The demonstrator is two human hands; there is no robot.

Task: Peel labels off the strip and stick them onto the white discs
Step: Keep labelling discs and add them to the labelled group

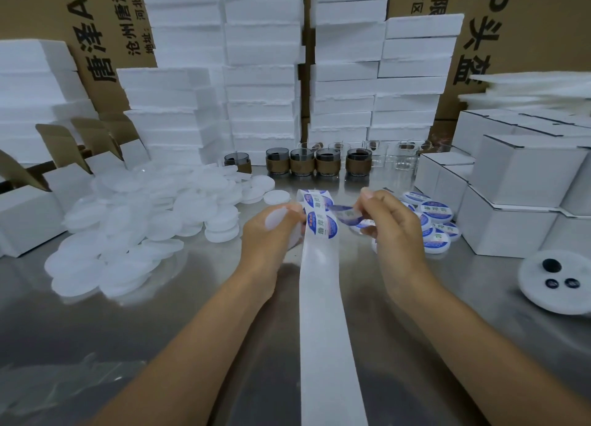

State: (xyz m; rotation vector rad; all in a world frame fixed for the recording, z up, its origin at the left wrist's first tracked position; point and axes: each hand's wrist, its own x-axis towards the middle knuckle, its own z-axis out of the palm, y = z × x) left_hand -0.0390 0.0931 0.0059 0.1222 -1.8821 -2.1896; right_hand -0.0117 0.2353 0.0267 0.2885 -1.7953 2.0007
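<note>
In the head view, a long white paper backing strip (pixel 323 297) is seen running from the lower edge of the frame up the middle of a brushed steel table (pixel 160 329) to the two hands. Its upper end, which carries round blue-and-white printed labels (pixel 323 226), is gripped by the curled fingers of the left hand (pixel 271 230), and a plain white foam disc (pixel 278 218) is held in the same hand, just left of the strip. One peeled blue label (pixel 343 213) is pinched between thumb and fingertips of the right hand (pixel 390 224); its near edge is seen meeting the strip.

A loose heap of unlabelled white discs (pixel 144 221) is spread on the table at the left. Discs already bearing labels (pixel 431 214) are gathered behind the right hand, beside stacked white cartons (pixel 527 170). Glass cups with brown sleeves (pixel 302 162) are lined up in front of tall stacks of white foam blocks (pixel 262 74).
</note>
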